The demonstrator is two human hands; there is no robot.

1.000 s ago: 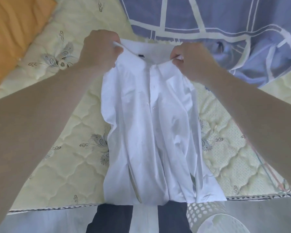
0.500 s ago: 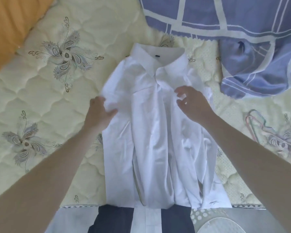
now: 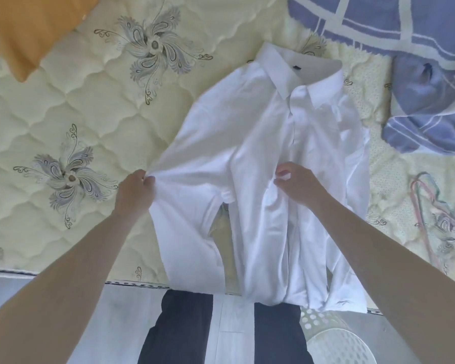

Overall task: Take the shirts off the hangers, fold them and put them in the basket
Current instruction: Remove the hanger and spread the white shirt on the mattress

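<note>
Head view: white shirt [image 3: 268,164] lies front-up on the mattress [image 3: 63,122], collar away from the person, hem hanging just over the near edge.
Left hand [image 3: 134,193]: fingers [image 3: 146,178] pinched shut on the shirt's left side, near the sleeve, pulling the cloth outward and taut.
Right hand [image 3: 297,185]: fingers [image 3: 283,173] curled narrow at the button placket, apparently pinching a little cloth, though the grip itself is hard to read from this angle.
Step in hand: spreading the shirt flat, probably ahead of the first fold.
Doing it well: draw the left side out level and anchor the middle with the right fingers, so the placket stays straight and wrinkles run out toward the sleeve.
Room left of the fingers: bare quilted mattress, plenty of space to lay the sleeve out.
Room right of the fingers: tighter; a blue checked cloth [image 3: 418,74] lies beyond the shirt's shoulder and hangers [image 3: 431,214] rest further right.
Behind the fingers: the mattress edge is close, so the hem may slide off.
Basket [image 3: 334,334]: white, perforated, on the floor below the right forearm, near the hem.
</note>
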